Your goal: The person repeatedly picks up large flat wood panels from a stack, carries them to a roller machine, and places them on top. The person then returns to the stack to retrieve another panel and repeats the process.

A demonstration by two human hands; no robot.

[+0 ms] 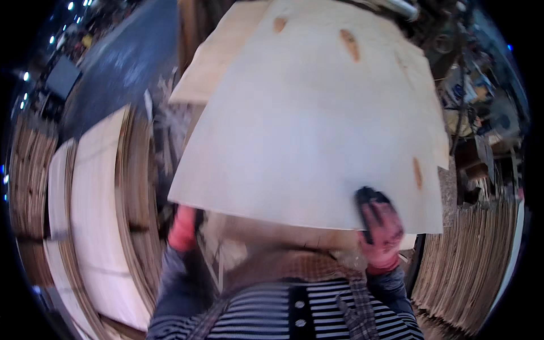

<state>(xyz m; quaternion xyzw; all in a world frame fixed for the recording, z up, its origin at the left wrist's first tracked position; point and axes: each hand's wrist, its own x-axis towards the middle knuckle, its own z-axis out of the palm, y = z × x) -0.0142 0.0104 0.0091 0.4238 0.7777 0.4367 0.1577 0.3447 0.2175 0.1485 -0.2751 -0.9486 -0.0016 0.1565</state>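
Note:
A large pale wood veneer sheet point(306, 130) with several brown knots spreads out in front of me, its front edge facing my body. On its front right part lies my right hand point(381, 229), in a pink glove with black fingers. The fingers are stretched out over the top of the sheet. My left hand point(183, 228), gloved the same way, is at the sheet's front left corner. Its fingers are hidden beneath the edge, so their grip does not show. Another veneer sheet point(218, 59) sticks out from under the large one at the far left.
Stacks of veneer point(99, 209) stand on the left, with more stacks point(31, 175) beyond. To the right is another tall veneer stack point(464, 266). Machinery and clutter point(453, 45) crowd the far right. Grey floor point(127, 68) runs along the far left, with wood scraps point(167, 124) beside the sheets.

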